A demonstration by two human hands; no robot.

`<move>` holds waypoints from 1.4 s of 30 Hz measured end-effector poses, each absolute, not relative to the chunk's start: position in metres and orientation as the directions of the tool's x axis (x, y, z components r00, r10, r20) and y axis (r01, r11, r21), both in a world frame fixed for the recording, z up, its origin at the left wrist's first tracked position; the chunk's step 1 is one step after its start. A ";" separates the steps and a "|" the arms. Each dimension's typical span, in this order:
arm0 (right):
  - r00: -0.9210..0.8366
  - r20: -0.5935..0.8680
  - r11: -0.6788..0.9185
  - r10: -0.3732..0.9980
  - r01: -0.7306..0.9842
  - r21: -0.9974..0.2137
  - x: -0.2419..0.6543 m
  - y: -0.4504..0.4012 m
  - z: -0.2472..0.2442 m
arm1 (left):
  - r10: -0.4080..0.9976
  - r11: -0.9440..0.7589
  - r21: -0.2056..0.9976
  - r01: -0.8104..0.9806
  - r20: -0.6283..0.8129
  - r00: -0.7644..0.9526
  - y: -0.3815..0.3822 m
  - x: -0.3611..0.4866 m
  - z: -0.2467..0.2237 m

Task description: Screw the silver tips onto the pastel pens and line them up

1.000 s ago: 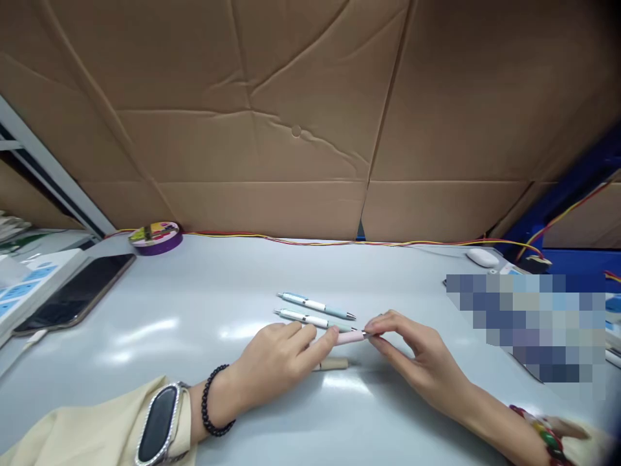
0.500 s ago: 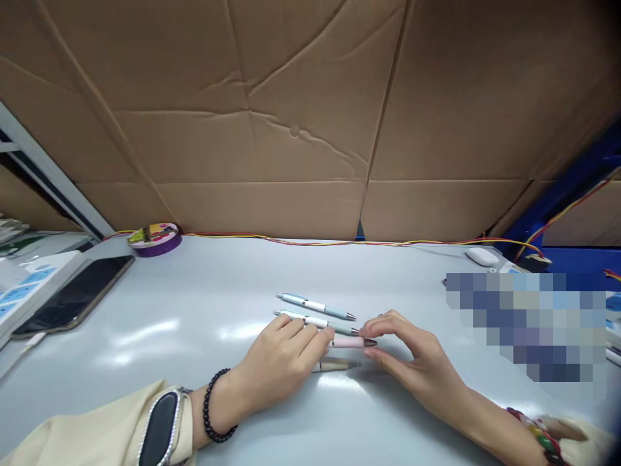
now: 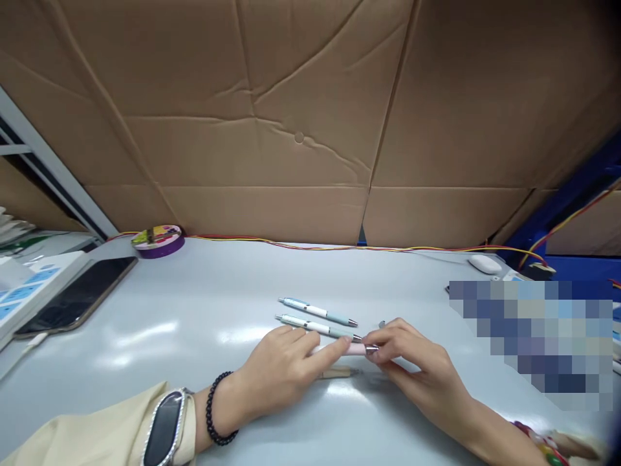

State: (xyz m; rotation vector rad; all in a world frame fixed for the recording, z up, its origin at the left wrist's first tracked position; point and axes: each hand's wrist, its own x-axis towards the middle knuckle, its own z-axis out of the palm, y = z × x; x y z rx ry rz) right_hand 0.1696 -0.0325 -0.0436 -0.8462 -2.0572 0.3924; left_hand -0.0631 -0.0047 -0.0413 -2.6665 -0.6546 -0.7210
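A pink pen (image 3: 356, 349) lies crosswise between my hands, its metal tip pointing right. My left hand (image 3: 284, 366) covers the pen's rear part, index finger stretched along the barrel and the other fingers curled over it. At the tip, the thumb and fingers of my right hand (image 3: 417, 359) are closed in a pinch. Just behind lie a pale green pen (image 3: 317, 327) and a light blue pen (image 3: 317, 312), roughly parallel. A beige pen (image 3: 337, 372) shows in front, partly hidden under my left hand.
On the left are a phone (image 3: 77, 294) with a cable and a white power strip (image 3: 33, 285). A round purple tin (image 3: 159, 241) stands at the back left. A white mouse (image 3: 484, 264) lies back right, near a blurred-out area. Cardboard (image 3: 272, 149) and thin wires (image 3: 315, 247) line the back edge.
My right thumb and fingers, earlier apart around the pink pen's tip, have closed on it. My left index finger has stretched out further along the barrel.
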 end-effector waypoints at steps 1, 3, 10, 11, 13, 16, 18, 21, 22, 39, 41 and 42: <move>-0.411 0.600 0.726 0.686 0.429 -0.537 0.170 -0.033 -0.044 | 0.341 -0.851 -0.172 0.496 0.537 0.771 -0.004 -0.063 -0.041; -0.410 0.576 0.707 0.707 0.454 -0.543 0.170 -0.035 -0.044 | 0.326 -0.851 -0.189 0.490 0.540 0.776 -0.004 -0.063 -0.041; -0.373 0.397 0.545 0.838 0.553 -0.630 0.168 -0.037 -0.043 | 0.319 -0.851 -0.201 0.485 0.537 0.781 -0.004 -0.062 -0.041; -0.373 0.411 0.555 0.832 0.545 -0.628 0.168 -0.037 -0.043 | 0.324 -0.850 -0.192 0.490 0.541 0.776 -0.004 -0.062 -0.042; -0.371 0.467 0.596 0.803 0.509 -0.621 0.167 -0.036 -0.043 | 0.338 -0.851 -0.169 0.497 0.547 0.765 -0.005 -0.062 -0.043; -0.359 0.550 0.657 0.754 0.448 -0.607 0.168 -0.037 -0.043 | 0.360 -0.856 -0.132 0.500 0.543 0.759 -0.004 -0.062 -0.043; -0.356 0.589 0.687 0.726 0.420 -0.593 0.168 -0.037 -0.043 | 0.376 -0.858 -0.110 0.503 0.532 0.758 -0.004 -0.062 -0.042; -0.363 0.602 0.702 0.712 0.410 -0.582 0.169 -0.036 -0.042 | 0.387 -0.858 -0.098 0.505 0.523 0.759 -0.004 -0.063 -0.040; -0.363 0.601 0.701 0.712 0.409 -0.584 0.169 -0.036 -0.042 | 0.383 -0.858 -0.108 0.503 0.518 0.765 -0.004 -0.064 -0.040; -0.236 0.580 0.623 0.779 0.385 -0.681 0.180 -0.028 -0.042 | 0.383 -0.867 -0.131 0.481 0.443 0.811 -0.005 -0.067 -0.039; -0.150 0.566 0.567 0.810 0.447 -0.692 0.187 -0.023 -0.040 | 0.394 -0.869 -0.094 0.486 0.464 0.793 -0.004 -0.067 -0.039; -0.116 0.555 0.535 0.824 0.484 -0.693 0.190 -0.021 -0.039 | 0.398 -0.868 -0.085 0.488 0.468 0.789 -0.003 -0.068 -0.039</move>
